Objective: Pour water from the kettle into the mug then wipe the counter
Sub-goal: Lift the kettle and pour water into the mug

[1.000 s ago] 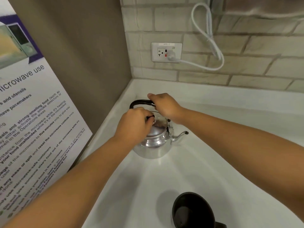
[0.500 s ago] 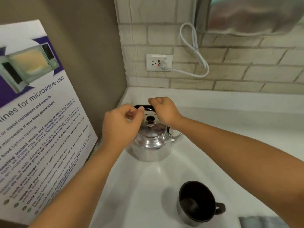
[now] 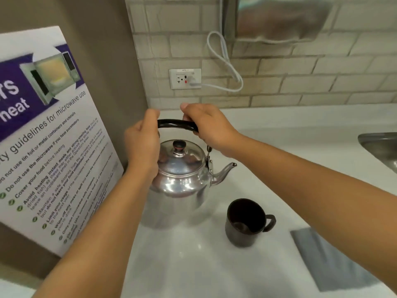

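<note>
A shiny metal kettle (image 3: 182,179) with a black handle and a lid with a dark knob is held just above the white counter (image 3: 193,265), spout pointing right. My right hand (image 3: 206,125) is closed around the right part of the handle. My left hand (image 3: 142,143) grips the handle's left end, beside the kettle's body. A dark mug (image 3: 245,222) stands upright on the counter to the right and nearer to me, handle to the right. A grey cloth (image 3: 330,259) lies flat further right.
A microwave-guidelines poster (image 3: 43,136) leans against the brown side wall on the left. The tiled back wall carries an outlet (image 3: 185,78) with a white cord plugged in. A metal sink rim (image 3: 382,147) shows at the right edge.
My left hand left the lid knob and took the handle's left end. The kettle has risen from the counter. The view tilted so the mug and cloth show fully.
</note>
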